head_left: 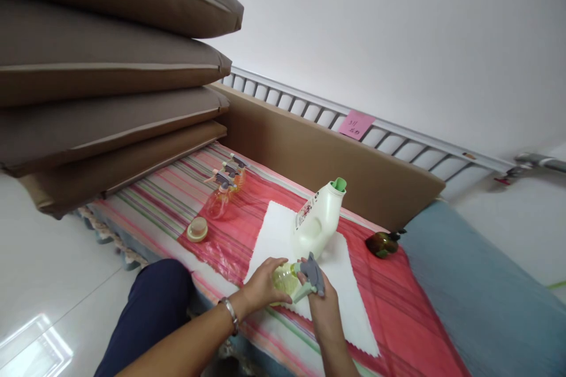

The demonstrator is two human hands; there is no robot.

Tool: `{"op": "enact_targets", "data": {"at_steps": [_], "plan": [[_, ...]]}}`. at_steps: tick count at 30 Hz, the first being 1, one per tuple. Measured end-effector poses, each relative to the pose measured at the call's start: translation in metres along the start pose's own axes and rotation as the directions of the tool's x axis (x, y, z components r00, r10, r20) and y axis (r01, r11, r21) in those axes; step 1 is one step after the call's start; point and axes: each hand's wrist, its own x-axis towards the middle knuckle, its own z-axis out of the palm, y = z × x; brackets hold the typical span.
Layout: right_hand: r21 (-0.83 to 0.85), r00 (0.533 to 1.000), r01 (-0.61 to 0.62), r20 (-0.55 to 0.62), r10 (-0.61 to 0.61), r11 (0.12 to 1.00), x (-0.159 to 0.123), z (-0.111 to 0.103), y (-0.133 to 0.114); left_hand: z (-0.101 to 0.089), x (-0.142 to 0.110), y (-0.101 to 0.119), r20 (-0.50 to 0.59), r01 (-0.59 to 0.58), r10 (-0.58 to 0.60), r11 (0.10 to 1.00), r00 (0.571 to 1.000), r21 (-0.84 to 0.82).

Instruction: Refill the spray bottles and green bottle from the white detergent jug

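My left hand [264,283] is closed around the clear yellowish body of a spray bottle [285,280], which lies tilted on its side. At its neck, my right hand [322,300] grips the grey and pale green spray head [313,275]. Whether the head is fully seated on the neck I cannot tell. Just behind my hands stands a large pale green jug [316,227] with an open green spout, on a white cloth [272,230]. To the left, several spray bottles [219,200] with grey heads stand in a row, near a round pale cap [197,229].
Red translucent sheeting [384,306] covers part of the striped bedding. A dark brown pump bottle [382,244] lies at the right. Stacked brown cushions [110,76] rise at the left; a brown board [318,147] and radiator [283,97] with a pink note [356,124] line the wall.
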Motion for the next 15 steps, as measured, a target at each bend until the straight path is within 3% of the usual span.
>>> {"op": "enact_targets", "data": {"at_steps": [15], "plan": [[-0.075, 0.999, 0.03, -0.025, -0.032, 0.997, 0.0036, 0.004, 0.0034, 0.0008, 0.0016, -0.0015, 0.02, 0.003, -0.003, 0.999, 1.0, 0.034]]}}
